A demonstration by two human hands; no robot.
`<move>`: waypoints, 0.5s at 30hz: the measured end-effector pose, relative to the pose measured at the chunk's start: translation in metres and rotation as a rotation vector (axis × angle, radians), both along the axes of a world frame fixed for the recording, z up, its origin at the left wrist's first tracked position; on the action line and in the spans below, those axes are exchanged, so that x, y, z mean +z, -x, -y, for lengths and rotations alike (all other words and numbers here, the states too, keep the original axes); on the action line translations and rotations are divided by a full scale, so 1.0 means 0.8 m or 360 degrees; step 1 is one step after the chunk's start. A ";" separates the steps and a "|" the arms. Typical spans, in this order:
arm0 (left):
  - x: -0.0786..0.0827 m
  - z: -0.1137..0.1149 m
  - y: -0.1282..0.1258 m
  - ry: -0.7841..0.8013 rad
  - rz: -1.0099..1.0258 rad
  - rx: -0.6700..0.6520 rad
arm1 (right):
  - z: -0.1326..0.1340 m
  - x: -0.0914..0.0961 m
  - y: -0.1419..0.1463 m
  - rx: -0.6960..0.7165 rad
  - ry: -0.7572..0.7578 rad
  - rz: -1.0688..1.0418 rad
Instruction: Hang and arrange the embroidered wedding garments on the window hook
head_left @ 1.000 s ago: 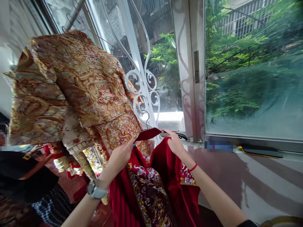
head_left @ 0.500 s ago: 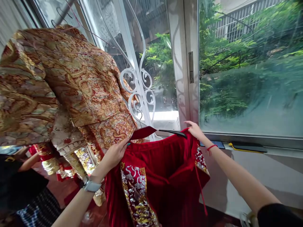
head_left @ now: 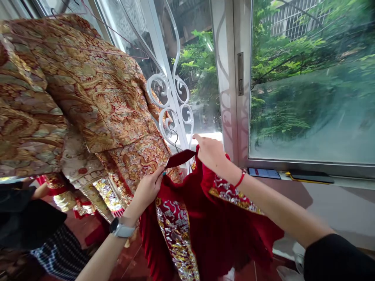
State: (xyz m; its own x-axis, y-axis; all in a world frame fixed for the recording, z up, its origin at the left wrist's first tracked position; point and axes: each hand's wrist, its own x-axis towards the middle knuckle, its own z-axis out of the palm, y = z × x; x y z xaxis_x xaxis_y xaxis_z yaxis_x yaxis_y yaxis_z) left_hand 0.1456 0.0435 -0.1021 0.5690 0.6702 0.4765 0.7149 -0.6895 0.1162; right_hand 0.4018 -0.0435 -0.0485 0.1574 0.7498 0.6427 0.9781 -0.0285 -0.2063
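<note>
A wide glass window (head_left: 310,97) with a white scrolled metal grille (head_left: 172,101) fills the far side. At the left hangs a gold-and-red brocade jacket (head_left: 88,89). Near and centre, a pleated red velvet garment (head_left: 216,234) with a silver-and-gold embroidered panel drops from both hands, up in front of the grille. Low at the left, another person's dark sleeve (head_left: 26,218) shows.

The left hand (head_left: 149,187), with a grey wristwatch (head_left: 120,230), has its grip clenched on the garment's top edge just under the left end of a dark red hanger (head_left: 180,158). The right hand (head_left: 211,154), with a red string bracelet (head_left: 240,178), is closed on a bunch of the velvet at the hanger's middle, forefinger out.

As it lies, the garment is up at the hanger but bunched, not spread along it; the hanger's left arm is bare. Whether its hook catches the grille I cannot tell.
</note>
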 end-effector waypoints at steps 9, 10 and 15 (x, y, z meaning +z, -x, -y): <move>-0.008 -0.005 -0.005 -0.0025 0.0004 0.0039 | 0.023 -0.156 -0.028 -0.0194 -0.0171 0.0073; -0.009 -0.006 -0.006 -0.0039 0.0004 0.0054 | 0.029 -0.169 -0.031 -0.0208 -0.0214 0.0018; -0.013 -0.011 -0.006 -0.0048 0.0059 0.0032 | 0.050 -0.229 -0.049 0.0103 -0.0376 -0.0398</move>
State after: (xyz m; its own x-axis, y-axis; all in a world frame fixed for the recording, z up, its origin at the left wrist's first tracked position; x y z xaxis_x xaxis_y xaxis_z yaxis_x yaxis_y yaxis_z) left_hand 0.1502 0.0527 -0.1123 0.5371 0.6665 0.5170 0.7244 -0.6785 0.1222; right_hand 0.4413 -0.0836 -0.2313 0.2889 0.5982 0.7474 0.8948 0.1090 -0.4330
